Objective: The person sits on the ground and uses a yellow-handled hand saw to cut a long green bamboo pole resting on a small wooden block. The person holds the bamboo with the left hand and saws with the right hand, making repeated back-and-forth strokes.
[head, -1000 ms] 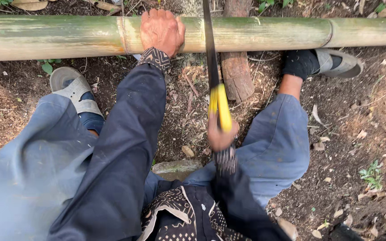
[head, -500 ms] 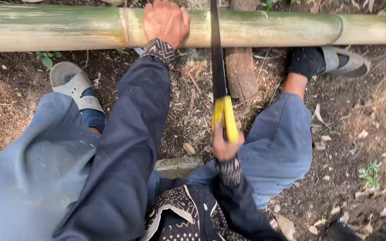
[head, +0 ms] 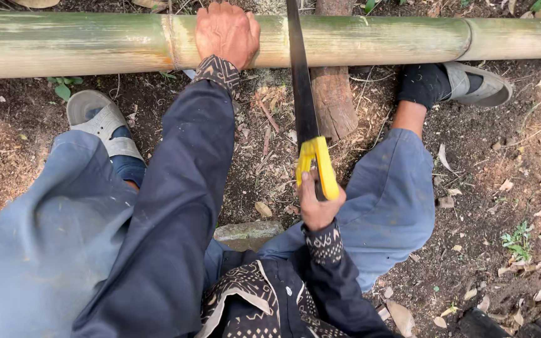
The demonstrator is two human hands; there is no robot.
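Bamboo point(head: 358, 39) lies across log point(head: 336, 100) on dirt. Left hand point(head: 226, 31) clamped over bamboo, pinning it. Right hand point(head: 317, 203) wrapped tight round yellow handle of saw point(head: 302, 81); blade crosses bamboo just right of left hand. Cut depth hidden, bamboo not parted. Room tight: knees flank saw, stone point(head: 248, 235) behind.
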